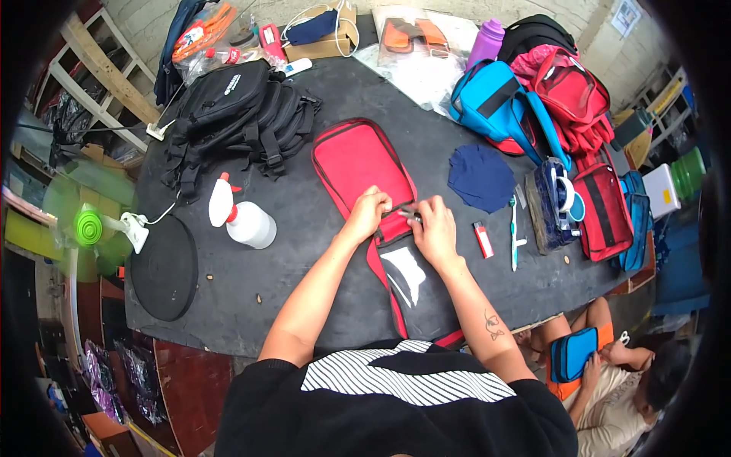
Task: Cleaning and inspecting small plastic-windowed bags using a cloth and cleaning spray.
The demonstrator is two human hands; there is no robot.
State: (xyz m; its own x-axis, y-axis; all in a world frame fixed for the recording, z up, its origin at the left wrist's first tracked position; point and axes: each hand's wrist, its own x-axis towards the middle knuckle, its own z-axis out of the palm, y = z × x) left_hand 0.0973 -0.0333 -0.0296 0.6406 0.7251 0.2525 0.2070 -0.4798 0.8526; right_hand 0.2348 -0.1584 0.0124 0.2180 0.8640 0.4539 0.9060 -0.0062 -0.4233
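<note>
A red bag panel (354,160) with black trim lies flat on the dark table (304,228), its lower part showing a clear plastic window (403,274). My left hand (367,213) pinches the panel's edge near the middle. My right hand (435,227) grips the same seam from the right, and a small dark metal tool shows between the two hands. Both hands are closed on the panel.
A white spray bottle (247,221) lies left of the panel, black backpacks (236,122) behind it. A red lighter (483,239), a toothbrush (514,240), a navy cloth (480,177) and blue and red bags (533,99) sit right. A seated person (609,373) is at lower right.
</note>
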